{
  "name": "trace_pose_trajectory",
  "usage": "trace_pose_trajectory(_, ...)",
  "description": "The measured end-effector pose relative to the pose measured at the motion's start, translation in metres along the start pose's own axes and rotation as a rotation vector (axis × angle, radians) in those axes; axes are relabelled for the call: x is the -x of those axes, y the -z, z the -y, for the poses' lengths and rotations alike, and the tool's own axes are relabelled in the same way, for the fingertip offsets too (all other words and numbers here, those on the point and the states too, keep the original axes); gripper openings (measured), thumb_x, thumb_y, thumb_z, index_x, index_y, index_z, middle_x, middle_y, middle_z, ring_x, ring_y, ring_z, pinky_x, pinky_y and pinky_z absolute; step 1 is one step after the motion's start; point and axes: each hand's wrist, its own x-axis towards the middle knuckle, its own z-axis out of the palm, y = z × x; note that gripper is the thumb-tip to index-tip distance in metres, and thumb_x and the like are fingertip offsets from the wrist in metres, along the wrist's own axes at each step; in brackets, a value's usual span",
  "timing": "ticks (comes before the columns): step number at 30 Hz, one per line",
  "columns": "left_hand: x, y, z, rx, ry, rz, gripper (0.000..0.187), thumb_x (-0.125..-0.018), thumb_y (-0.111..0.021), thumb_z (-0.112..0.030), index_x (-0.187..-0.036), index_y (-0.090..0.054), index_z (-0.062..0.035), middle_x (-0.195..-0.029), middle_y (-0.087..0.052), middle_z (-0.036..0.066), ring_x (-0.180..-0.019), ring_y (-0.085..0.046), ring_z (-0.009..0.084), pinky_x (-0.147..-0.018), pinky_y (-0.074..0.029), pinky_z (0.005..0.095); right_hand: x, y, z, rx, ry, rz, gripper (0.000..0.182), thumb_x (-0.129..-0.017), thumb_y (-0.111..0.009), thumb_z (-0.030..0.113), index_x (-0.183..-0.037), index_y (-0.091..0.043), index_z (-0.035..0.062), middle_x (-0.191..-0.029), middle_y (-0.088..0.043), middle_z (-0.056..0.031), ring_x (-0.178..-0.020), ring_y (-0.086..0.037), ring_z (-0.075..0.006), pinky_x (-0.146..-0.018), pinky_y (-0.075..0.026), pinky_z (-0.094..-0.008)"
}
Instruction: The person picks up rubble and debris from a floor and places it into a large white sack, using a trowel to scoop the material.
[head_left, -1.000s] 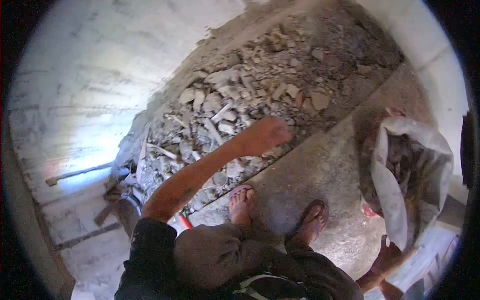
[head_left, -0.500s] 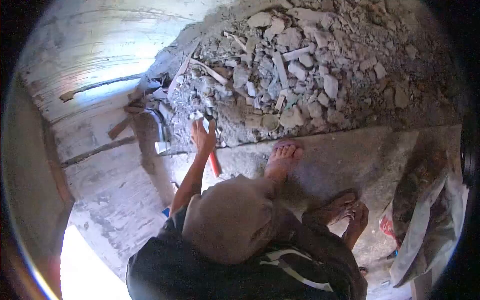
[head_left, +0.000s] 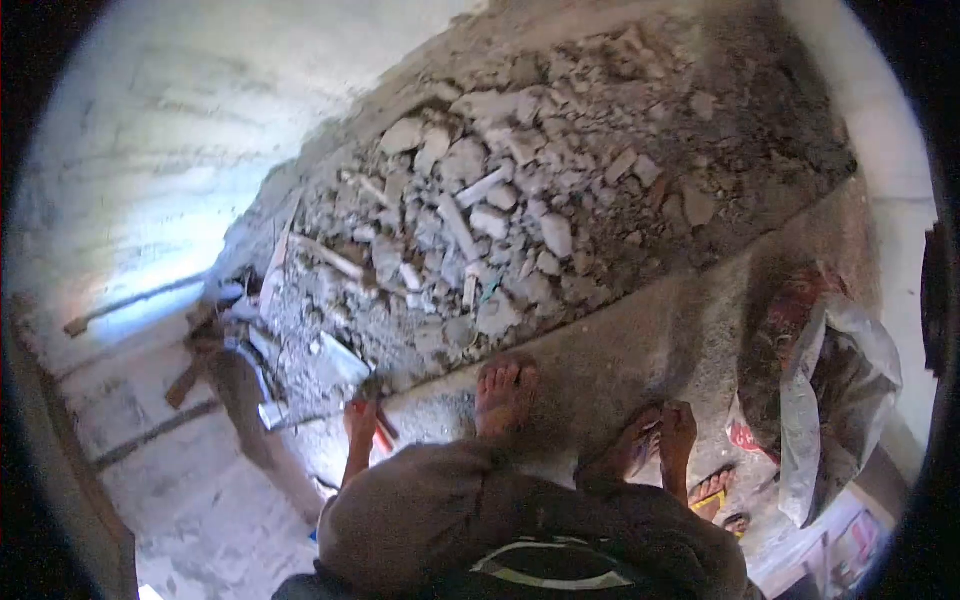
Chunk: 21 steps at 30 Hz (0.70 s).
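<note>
Low at the rubble's front edge, my left hand (head_left: 360, 418) is closed on a red-handled tool (head_left: 385, 434), whose exact kind I cannot make out. Just beyond the fingers, a pale flat piece (head_left: 343, 360) lies over the rubble; it may be the tool's blade. On the other side, my right hand (head_left: 678, 425) hangs beside my right foot (head_left: 638, 438), fingers curled in, with nothing visible in them. My left foot (head_left: 504, 396) stands at the edge of the rubble heap (head_left: 500, 230).
A pale wall (head_left: 150, 200) rises on the left, with a metal strip (head_left: 250, 370) near its base. At right sits an open white sack (head_left: 800, 440). Close by is another person's foot (head_left: 712, 490) in a yellow-strapped sandal. Bare concrete floor (head_left: 640, 330) runs along the heap.
My view has shifted, so the heap appears lower and further left. My left hand has drawn back from the rubble towards me, and the pale flat piece shows more. My right hand stays beside the foot.
</note>
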Motion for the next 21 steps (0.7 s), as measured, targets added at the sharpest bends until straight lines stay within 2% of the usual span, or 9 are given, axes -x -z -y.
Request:
trace_pose_trajectory(1,-0.014,0.001,0.011,0.265,-0.054,0.016,0.037,-0.083,-0.069,-0.024,-0.105,-0.055,0.0009,-0.089,-0.061,0.011,-0.078,-0.058,0.0242,-0.070,-0.048,0.0376,-0.001,-0.003,0.012,0.079,0.033,-0.012,0.019,-0.090,-0.059,0.019,-0.098,-0.058,0.0012,-0.081,-0.061,-0.0101,-0.079,-0.058,-0.0227,-0.071,-0.047,-0.0352)
trace_pose_trajectory(2,0.010,-0.002,-0.110,-0.387,0.123,0.007,0.034,-0.082,-0.069,-0.012,-0.109,-0.051,-0.0017,-0.088,-0.057,0.005,-0.080,-0.056,0.0186,-0.070,-0.048,0.0332,-0.002,-0.004,0.026,0.161,0.062,-0.025,0.022,-0.089,-0.059,0.019,-0.102,-0.058,0.0009,-0.085,-0.063,-0.0137,-0.082,-0.062,-0.0277,-0.073,-0.048,-0.0376)
trace_pose_trajectory(3,0.001,0.004,-0.092,0.014,0.090,-0.010,0.035,-0.081,-0.068,-0.005,-0.110,-0.047,-0.0025,-0.087,-0.054,0.004,-0.081,-0.054,0.0165,-0.069,-0.047,0.0287,0.000,-0.002,0.040,0.144,0.080,0.013,0.035,-0.087,-0.059,0.019,-0.118,-0.054,0.0019,-0.111,-0.059,-0.0212,-0.104,-0.058,-0.0363,-0.087,-0.046,-0.0422)
trace_pose_trajectory(4,0.004,-0.001,-0.136,-0.035,-0.071,-0.039,0.031,-0.083,-0.066,-0.006,-0.105,-0.045,-0.0015,-0.080,-0.052,0.005,-0.071,-0.054,0.0180,-0.064,-0.050,0.0325,-0.003,-0.004,0.039,0.137,0.078,-0.011,0.035,-0.087,-0.059,0.019,-0.118,-0.054,0.0019,-0.111,-0.059,-0.0212,-0.104,-0.058,-0.0363,-0.087,-0.046,-0.0422)
trace_pose_trajectory(6,0.000,-0.009,-0.222,-0.094,-0.110,-0.071,0.034,-0.084,-0.068,-0.014,-0.104,-0.044,-0.0004,-0.075,-0.055,0.008,-0.067,-0.057,0.0194,-0.063,-0.051,0.0353,-0.018,-0.008,0.036,0.536,0.406,-0.090,0.057,-0.087,-0.061,0.022,-0.137,-0.039,0.0034,-0.137,-0.040,-0.0259,-0.127,-0.040,-0.0417,-0.102,-0.034,-0.0491)
trace_pose_trajectory(9,-0.019,-0.048,-0.369,-0.252,-0.183,0.102,0.044,-0.081,-0.073,-0.019,-0.112,-0.046,-0.0032,-0.085,-0.061,0.013,-0.077,-0.061,0.0250,-0.069,-0.050,0.0373,-0.061,-0.005,0.071,0.536,0.445,0.026,0.072,-0.089,-0.060,0.029,-0.147,-0.024,0.0056,-0.150,-0.018,-0.0270,-0.138,-0.018,-0.0459,-0.110,-0.018,-0.0554)
trace_pose_trajectory(14,-0.092,-0.154,-0.491,-0.571,-0.809,0.293,0.044,-0.085,-0.067,-0.029,-0.120,-0.048,-0.0103,-0.096,-0.064,0.022,-0.081,-0.065,0.0394,-0.067,-0.049,0.0461,-0.157,-0.037,0.089,0.537,0.480,-0.096,0.075,-0.091,-0.055,0.043,-0.149,-0.020,0.0102,-0.153,-0.013,-0.0239,-0.141,-0.014,-0.0441,-0.110,-0.013,-0.0584)
trace_pose_trajectory(18,-0.130,-0.250,-0.607,-0.696,-0.754,0.487,0.049,-0.094,-0.046,-0.051,-0.121,-0.048,-0.0105,-0.096,-0.064,0.027,-0.088,-0.064,0.0437,-0.076,-0.050,0.0531,-0.161,-0.054,0.101,0.673,0.477,-0.226,0.071,-0.092,-0.052,0.046,-0.148,-0.024,0.0133,-0.155,-0.016,-0.0153,-0.142,-0.014,-0.0390,-0.107,-0.009,-0.0648)
trace_pose_trajectory(21,-0.179,-0.315,-0.641,-0.937,-0.868,0.397,0.044,-0.094,-0.052,-0.038,-0.120,-0.052,-0.0024,-0.090,-0.064,0.027,-0.094,-0.063,0.0397,-0.073,-0.051,0.0490,-0.172,-0.056,0.088,0.686,0.448,-0.242,0.066,-0.093,-0.050,0.046,-0.148,-0.027,0.0158,-0.155,-0.018,-0.0103,-0.143,-0.016,-0.0338,-0.105,-0.007,-0.0690)
